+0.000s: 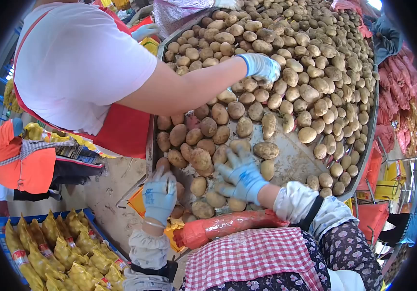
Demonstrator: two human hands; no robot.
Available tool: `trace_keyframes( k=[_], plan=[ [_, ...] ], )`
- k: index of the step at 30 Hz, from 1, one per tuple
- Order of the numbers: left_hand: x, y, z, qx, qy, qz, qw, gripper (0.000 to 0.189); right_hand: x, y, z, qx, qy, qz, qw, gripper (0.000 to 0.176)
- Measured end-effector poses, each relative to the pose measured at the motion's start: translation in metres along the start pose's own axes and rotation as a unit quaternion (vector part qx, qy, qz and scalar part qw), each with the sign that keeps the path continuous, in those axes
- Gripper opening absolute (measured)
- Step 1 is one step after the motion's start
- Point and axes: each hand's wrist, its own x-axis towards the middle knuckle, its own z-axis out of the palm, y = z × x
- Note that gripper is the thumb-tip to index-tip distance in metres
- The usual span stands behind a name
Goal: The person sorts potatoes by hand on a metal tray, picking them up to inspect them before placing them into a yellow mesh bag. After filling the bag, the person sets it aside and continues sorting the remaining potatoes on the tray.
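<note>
Both my hands wear light blue and white gloves. My right hand [242, 178] is spread over several potatoes [216, 198] near the front edge of a metal sorting table [291, 167], its fingers apart and slightly blurred. My left hand [160, 196] is at the table's left front corner, fingers stretched forward beside a potato [163, 164]. I see nothing gripped in either hand. A brown oval potato [266, 150] lies just beyond my right fingers. A rolled red plastic bundle [233, 227] lies along the edge between my arms and my checked apron [252, 257].
Potatoes [310, 53] are heaped across the table's far side. At left, a co-worker in a white shirt [77, 63] reaches a gloved hand [262, 67] into the heap. Yellow net bags [65, 242] fill a blue-rimmed pallet at lower left. Red net sacks [398, 87] are piled at right.
</note>
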Motion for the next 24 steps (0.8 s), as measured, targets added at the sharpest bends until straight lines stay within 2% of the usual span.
trace_keyframes(
  k=[1, 3, 5, 7, 8, 10, 11, 12, 13, 15, 16, 17, 18, 19, 20, 21, 22, 23, 24],
  plan=[
    [0.015, 0.010, -0.002, -0.026, 0.051, 0.017, 0.998, 0.040, -0.005, -0.008, 0.002, -0.002, 0.001, 0.000, 1.000, 0.057],
    [0.047, 0.031, 0.006, -0.025, 0.076, 0.034, 0.996, 0.045, -0.010, -0.027, 0.006, 0.069, -0.146, -0.068, 0.985, 0.056],
    [0.072, 0.036, 0.033, 0.005, 0.107, 0.037, 0.994, 0.054, -0.013, -0.020, 0.003, 0.063, -0.122, -0.092, 0.986, 0.050],
    [0.075, 0.030, 0.053, 0.004, 0.087, 0.020, 0.996, 0.059, 0.001, 0.003, -0.017, 0.297, -0.147, -0.040, 0.943, 0.042],
    [0.072, 0.026, 0.060, 0.009, 0.066, -0.002, 0.998, 0.064, 0.007, 0.015, -0.039, 0.192, -0.120, -0.023, 0.974, 0.046],
    [0.053, 0.024, 0.053, 0.041, 0.028, 0.008, 0.999, 0.067, 0.008, 0.055, -0.038, 0.086, 0.141, 0.011, 0.986, 0.051],
    [0.041, 0.023, 0.048, 0.075, -0.009, 0.017, 0.997, 0.069, 0.018, 0.072, -0.049, 0.042, 0.150, 0.073, 0.985, 0.050],
    [0.030, 0.024, 0.046, 0.048, -0.020, 0.007, 0.999, 0.074, 0.025, 0.084, -0.057, -0.001, 0.160, 0.134, 0.978, 0.049],
    [0.017, 0.023, 0.041, 0.053, -0.020, 0.004, 0.998, 0.074, 0.022, 0.093, -0.052, 0.004, 0.161, 0.132, 0.978, 0.049],
    [-0.008, 0.025, 0.029, 0.105, -0.081, 0.025, 0.991, 0.076, 0.019, 0.109, -0.031, -0.080, 0.093, 0.126, 0.984, 0.059],
    [-0.014, 0.027, 0.018, 0.129, -0.088, 0.044, 0.987, 0.064, 0.016, 0.091, -0.024, -0.049, 0.096, 0.128, 0.986, 0.064],
    [-0.016, 0.018, 0.018, 0.129, -0.093, 0.045, 0.986, 0.064, 0.013, 0.074, -0.023, -0.047, 0.094, 0.132, 0.986, 0.064],
    [-0.017, 0.006, 0.020, 0.004, -0.090, 0.015, 0.996, 0.062, 0.012, 0.051, -0.035, -0.011, 0.014, 0.077, 0.997, 0.059],
    [-0.015, 0.002, 0.017, -0.123, -0.082, -0.018, 0.989, 0.060, 0.010, 0.037, -0.040, 0.023, -0.066, 0.019, 0.997, 0.054],
    [-0.011, -0.001, 0.014, -0.148, -0.051, -0.052, 0.986, 0.058, 0.002, 0.029, -0.032, 0.025, -0.071, 0.019, 0.997, 0.054],
    [-0.001, -0.003, 0.016, -0.148, -0.053, -0.054, 0.986, 0.058, -0.004, 0.024, -0.022, 0.160, -0.069, -0.037, 0.984, 0.049],
    [0.011, -0.007, 0.020, -0.101, 0.044, -0.018, 0.994, 0.057, -0.006, 0.022, -0.017, 0.290, -0.063, -0.092, 0.950, 0.044],
    [0.021, -0.009, 0.023, -0.052, 0.139, 0.019, 0.989, 0.057, -0.007, 0.025, -0.020, 0.290, -0.063, -0.091, 0.951, 0.044],
    [0.026, -0.004, 0.026, -0.048, 0.132, -0.001, 0.990, 0.056, -0.011, 0.031, -0.030, 0.270, 0.006, -0.068, 0.961, 0.041]
  ],
)
